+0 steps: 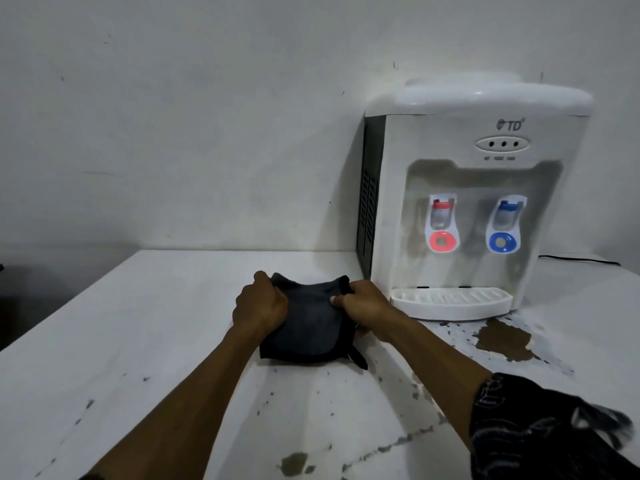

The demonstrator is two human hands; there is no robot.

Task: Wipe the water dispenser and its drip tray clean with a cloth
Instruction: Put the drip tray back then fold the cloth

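Observation:
A white tabletop water dispenser stands at the back right against the wall, with a red tap and a blue tap. Its white ribbed drip tray juts out at the base. A dark grey cloth lies on the table just left of the tray. My left hand grips the cloth's left edge and my right hand grips its right edge, thumb on top. Both hands are close beside the tray's left end.
The white table has chipped paint, with a brown bare patch in front of the dispenser. A black cable runs along the table behind the dispenser on the right. The table's left edge drops off to a dark floor.

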